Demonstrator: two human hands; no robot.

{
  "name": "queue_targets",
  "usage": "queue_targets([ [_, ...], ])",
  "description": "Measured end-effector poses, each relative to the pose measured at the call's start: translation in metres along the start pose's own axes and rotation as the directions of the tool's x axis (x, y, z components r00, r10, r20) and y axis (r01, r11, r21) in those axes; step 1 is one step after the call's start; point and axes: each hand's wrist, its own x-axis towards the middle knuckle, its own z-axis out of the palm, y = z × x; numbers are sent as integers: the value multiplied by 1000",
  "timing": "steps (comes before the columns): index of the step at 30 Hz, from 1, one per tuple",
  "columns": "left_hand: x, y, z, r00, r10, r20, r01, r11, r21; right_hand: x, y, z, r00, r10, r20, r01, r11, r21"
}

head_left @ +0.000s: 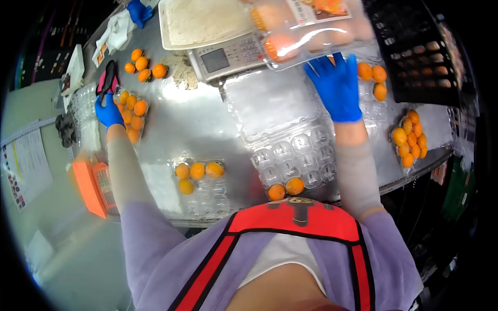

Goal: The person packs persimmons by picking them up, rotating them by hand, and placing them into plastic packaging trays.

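Note:
At the left of the head view, my left hand (108, 112), in a blue glove, has its fingers closed around the near end of a black and pink tool (108, 79), whose exact kind I cannot make out. Beside that hand lies a clear tray filled with small orange fruits (127, 116). My right hand (336, 93), also gloved in blue, is spread flat with fingers apart, just below a clear lidded pack of large orange fruits (311, 39). Its fingertips reach the pack's near edge; whether they touch is unclear. Close below sits an open clear clamshell (295, 155) with two fruits in its front row.
A scale (223, 59) carries a white tray (205, 23). Loose fruits (141, 64) lie at the back left. Partly filled packs (207, 199) stand near the front edge. A black crate (415, 57) and a full pack (410, 137) are at right. An orange box (89, 187) is at left.

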Motion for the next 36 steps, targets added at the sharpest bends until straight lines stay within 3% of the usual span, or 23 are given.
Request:
queue_targets([
  [1, -5, 5, 6, 1000, 11, -1, -11, 1000, -18, 16, 1, 13, 999, -34, 15, 33, 996, 82],
  [3, -16, 8, 19, 952, 298, 75, -285, 948, -144, 42, 4, 25, 998, -57, 25, 51, 983, 177],
  [5, -69, 62, 18, 940, 323, 111, -294, 930, -218, 41, 5, 42, 979, -170, -112, 181, 978, 101],
  [6, -103, 90, 19, 928, 342, 151, -292, 916, -277, 36, 1, 42, 981, -179, -73, 187, 975, 120],
  [9, -189, 148, 24, 860, 361, 360, -52, 765, -642, 12, -12, 38, 978, -208, -29, 210, 970, 120],
  [10, -222, 169, 24, 815, 348, 463, 69, 735, -674, 0, -15, 36, 977, -212, -35, 214, 971, 102],
  [14, -336, 250, 27, 510, 386, 769, 540, 552, -636, -62, -18, 14, 963, -263, -51, 264, 964, 22],
  [15, -356, 246, 41, 451, 417, 789, 560, 557, -614, -81, -19, 6, 976, -202, -87, 205, 979, 22],
  [17, -399, 269, 38, 412, 342, 845, 815, 277, -509, -122, -24, -4, 977, -206, -53, 203, 977, -64],
  [19, -416, 275, 38, 270, 347, 898, 890, 266, -370, -155, -34, -20, 966, -258, -21, 253, 958, -135],
  [21, -432, 281, 33, 220, 377, 900, 897, 284, -339, -182, -50, -42, 953, -304, 2, 298, 932, -207],
  [24, -452, 282, 30, 183, 413, 892, 875, 346, -339, -226, -82, -82, 985, -133, 110, 151, 972, -181],
  [25, -458, 284, 31, 187, 430, 883, 846, 387, -368, -240, -94, -87, 987, -137, 86, 151, 971, -184],
  [27, -468, 290, 27, 132, 451, 883, 845, 415, -338, -268, -124, -89, 944, -320, -78, 278, 902, -330],
  [29, -475, 299, 21, 58, 500, 864, 752, 548, -367, -295, -157, -100, 844, -520, -131, 387, 760, -522],
  [31, -488, 311, 16, 5, 545, 838, 729, 572, -376, -329, -191, -81, 760, -632, -149, 363, 604, -709],
  [33, -502, 324, 11, -82, 551, 830, 622, 679, -390, -354, -215, -75, 653, -757, 0, 418, 361, -833],
  [34, -508, 330, 11, -139, 552, 823, 611, 701, -367, -366, -221, -65, 625, -781, -9, 423, 348, -837],
  [36, -526, 340, 11, -211, 598, 773, 564, 721, -404, -385, -229, -44, 586, -806, 79, 391, 196, -899],
])
